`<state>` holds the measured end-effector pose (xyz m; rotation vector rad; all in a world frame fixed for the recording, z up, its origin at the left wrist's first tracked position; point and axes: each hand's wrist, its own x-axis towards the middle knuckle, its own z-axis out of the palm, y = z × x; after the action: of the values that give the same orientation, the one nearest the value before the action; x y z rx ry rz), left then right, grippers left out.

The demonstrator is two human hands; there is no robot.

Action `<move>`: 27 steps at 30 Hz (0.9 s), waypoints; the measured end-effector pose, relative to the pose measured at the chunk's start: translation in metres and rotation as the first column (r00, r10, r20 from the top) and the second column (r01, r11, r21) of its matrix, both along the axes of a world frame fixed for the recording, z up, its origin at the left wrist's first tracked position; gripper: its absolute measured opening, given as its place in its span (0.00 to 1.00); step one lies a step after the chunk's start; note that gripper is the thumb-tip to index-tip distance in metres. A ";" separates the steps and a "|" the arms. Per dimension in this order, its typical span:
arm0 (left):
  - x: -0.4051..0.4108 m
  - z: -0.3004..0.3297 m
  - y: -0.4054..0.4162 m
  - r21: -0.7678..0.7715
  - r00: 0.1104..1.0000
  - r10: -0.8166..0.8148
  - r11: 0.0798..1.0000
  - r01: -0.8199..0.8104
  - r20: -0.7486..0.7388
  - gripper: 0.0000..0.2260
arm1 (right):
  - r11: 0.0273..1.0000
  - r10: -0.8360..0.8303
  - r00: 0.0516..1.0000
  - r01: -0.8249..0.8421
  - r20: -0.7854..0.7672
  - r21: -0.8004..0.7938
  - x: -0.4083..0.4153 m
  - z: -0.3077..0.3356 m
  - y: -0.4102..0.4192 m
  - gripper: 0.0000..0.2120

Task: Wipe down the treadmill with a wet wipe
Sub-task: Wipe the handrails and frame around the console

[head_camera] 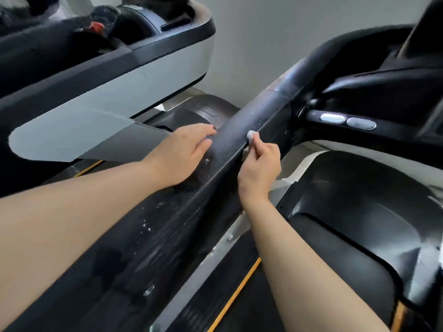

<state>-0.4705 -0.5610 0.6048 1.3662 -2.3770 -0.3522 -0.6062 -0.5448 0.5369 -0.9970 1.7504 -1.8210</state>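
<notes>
A black treadmill handrail (pixel 230 137) runs diagonally from lower left to upper right, speckled with white bits and wet patches. My right hand (pixel 260 167) pinches a small bunched white wet wipe (pixel 250 135) and holds it against the right edge of the rail. Flat on the rail's left side rests my left hand (pixel 185 153), fingers straight and spread. Most of the wipe is hidden inside my right fingers.
A neighbouring treadmill's grey and black console arm (pixel 115 92) fills the upper left. This treadmill's console with two oval silver buttons (pixel 347 121) lies to the right. Its black motor cover (pixel 354 224) and belt with orange stripe (pixel 236 298) lie below. A white wall stands behind.
</notes>
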 end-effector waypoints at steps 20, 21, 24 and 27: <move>0.014 0.029 -0.006 0.396 0.834 -0.171 0.916 -0.062 0.525 0.43 | 0.904 0.403 0.469 -0.069 -0.786 0.423 -0.104 0.046 -0.099 0.14; 0.015 0.031 -0.011 0.402 0.825 -0.202 0.915 -0.033 0.527 0.41 | 0.906 0.398 0.436 -0.052 -0.807 0.419 -0.101 0.046 -0.094 0.15; 0.014 0.042 -0.036 0.465 0.880 -0.268 0.883 0.062 0.391 0.29 | 0.907 0.418 0.359 -0.127 -0.834 0.400 -0.081 0.042 -0.065 0.18; 0.007 0.042 -0.063 0.459 0.933 -0.270 0.877 0.137 0.236 0.19 | 0.882 0.429 0.237 -0.321 -0.872 0.346 -0.059 0.040 -0.029 0.19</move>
<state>-0.4630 -0.6239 0.6468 1.4301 -2.8249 -0.8426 -0.6647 -0.5738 0.5766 -2.5302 1.7830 -0.7315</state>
